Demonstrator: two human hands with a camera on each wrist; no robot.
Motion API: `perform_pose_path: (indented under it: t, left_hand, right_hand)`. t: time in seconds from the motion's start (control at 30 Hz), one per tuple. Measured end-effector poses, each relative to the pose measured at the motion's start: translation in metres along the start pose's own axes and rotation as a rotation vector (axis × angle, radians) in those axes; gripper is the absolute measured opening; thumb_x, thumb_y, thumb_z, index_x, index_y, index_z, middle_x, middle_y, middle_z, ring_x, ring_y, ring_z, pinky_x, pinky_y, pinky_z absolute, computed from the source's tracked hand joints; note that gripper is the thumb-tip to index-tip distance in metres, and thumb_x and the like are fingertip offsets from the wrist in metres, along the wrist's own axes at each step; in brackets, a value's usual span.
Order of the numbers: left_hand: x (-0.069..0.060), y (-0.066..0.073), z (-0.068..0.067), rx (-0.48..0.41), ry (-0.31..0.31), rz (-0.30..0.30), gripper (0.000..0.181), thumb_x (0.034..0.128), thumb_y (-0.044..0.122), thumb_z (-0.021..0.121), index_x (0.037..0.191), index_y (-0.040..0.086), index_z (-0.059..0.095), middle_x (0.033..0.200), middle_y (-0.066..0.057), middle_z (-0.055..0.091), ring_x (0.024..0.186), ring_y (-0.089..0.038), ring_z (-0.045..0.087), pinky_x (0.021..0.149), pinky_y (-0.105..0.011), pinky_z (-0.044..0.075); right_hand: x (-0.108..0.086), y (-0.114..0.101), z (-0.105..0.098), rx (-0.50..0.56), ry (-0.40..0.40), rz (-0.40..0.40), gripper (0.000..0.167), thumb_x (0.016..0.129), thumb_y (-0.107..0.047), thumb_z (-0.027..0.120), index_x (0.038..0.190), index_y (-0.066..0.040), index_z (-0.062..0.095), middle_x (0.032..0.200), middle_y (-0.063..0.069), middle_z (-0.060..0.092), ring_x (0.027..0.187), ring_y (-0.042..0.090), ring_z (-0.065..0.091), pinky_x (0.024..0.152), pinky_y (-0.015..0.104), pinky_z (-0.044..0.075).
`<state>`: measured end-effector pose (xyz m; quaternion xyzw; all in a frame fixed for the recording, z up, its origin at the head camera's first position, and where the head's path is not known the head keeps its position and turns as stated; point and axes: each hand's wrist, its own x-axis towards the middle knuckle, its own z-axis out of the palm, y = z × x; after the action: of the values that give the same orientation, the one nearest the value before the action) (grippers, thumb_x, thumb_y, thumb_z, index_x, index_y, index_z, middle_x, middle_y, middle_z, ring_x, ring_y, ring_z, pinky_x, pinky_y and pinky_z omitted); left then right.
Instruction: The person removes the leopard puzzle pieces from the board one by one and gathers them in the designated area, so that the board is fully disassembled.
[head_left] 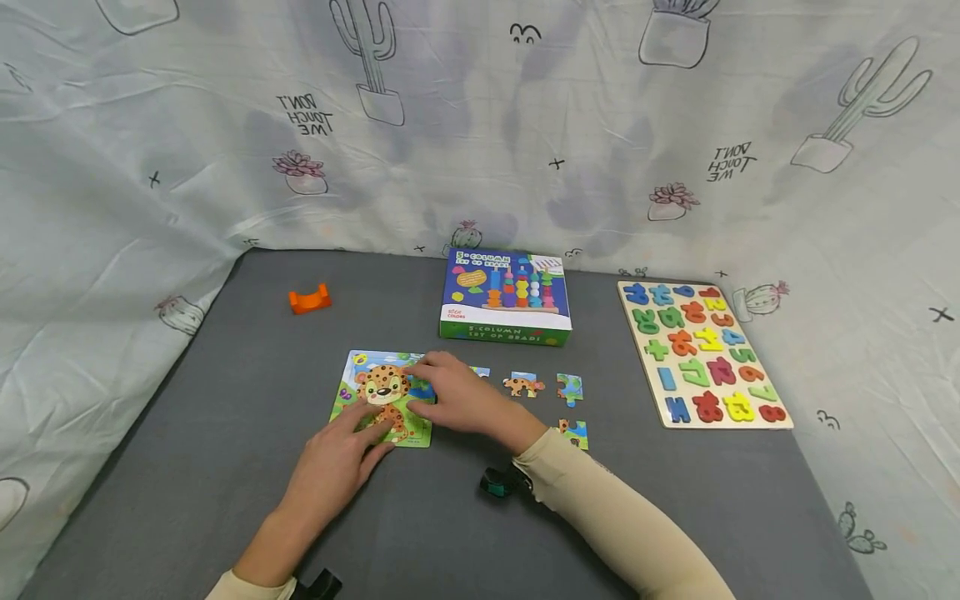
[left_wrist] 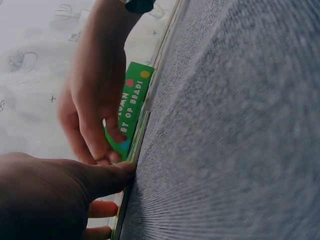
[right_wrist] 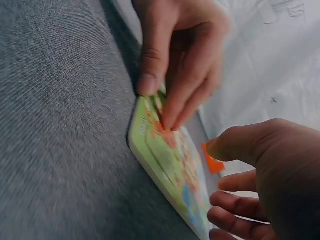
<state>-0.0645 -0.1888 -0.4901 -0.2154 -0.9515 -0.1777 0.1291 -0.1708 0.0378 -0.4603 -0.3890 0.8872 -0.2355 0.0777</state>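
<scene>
Orange piece (head_left: 310, 300) at far left of table (head_left: 187, 467), just in from slanting left edge, wide grey stretch between it and puzzle board. Then left hand (head_left: 330, 471), open, fingers resting on lower left of leopard puzzle board (head_left: 384, 386), thumb at near edge. Board lying flat, left of table's middle, well in from left edge; upper right corner partly hidden under right hand (head_left: 468, 400). Right hand also open, thumb and fingers parted over board's right side; cannot tell if touching. Bead-set box (head_left: 506, 292) behind, close to back edge, grey strip in front. Loose puzzle pieces (head_left: 523, 384) right of board, small gaps between, one partly behind right hand. Broad grey lane from there to letter board (head_left: 651, 367) at far right, close to right edge. More grey surface toward front, crossed by beige sleeves (head_left: 633, 517). Matte, finely textured tabletop. White backdrop cloth (head_left: 480, 117) behind and at both sides, creased, printed with cacti and mirrored lettering.
</scene>
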Motion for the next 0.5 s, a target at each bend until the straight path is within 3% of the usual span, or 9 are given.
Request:
perform_pose_path:
  t: [0.23,0.5]
  left_hand:
    - [0.002,0.001,0.000,-0.004,0.010,-0.002,0.029,0.0850,0.021,0.097,0.109,0.009,0.085,0.118,-0.014,0.069,0.098,-0.032,0.073,0.073,-0.055,0.063]
    - [0.000,0.002,0.000,-0.010,0.026,0.004,0.028,0.0835,0.019,0.098,0.106,0.009,0.085,0.113,-0.013,0.066,0.087,-0.028,0.071,0.066,-0.053,0.062]
  right_hand:
    - [0.018,-0.006,0.012,-0.062,-0.025,-0.013,0.055,0.105,-0.034,0.074,0.152,-0.006,0.064,0.129,0.006,0.064,0.114,0.019,0.057,0.092,0.032,0.051]
    - [0.027,-0.012,0.018,-0.112,-0.022,0.035,0.047,0.104,-0.036,0.073,0.143,-0.009,0.070,0.126,0.005,0.063,0.107,0.018,0.056,0.087,0.031,0.051]
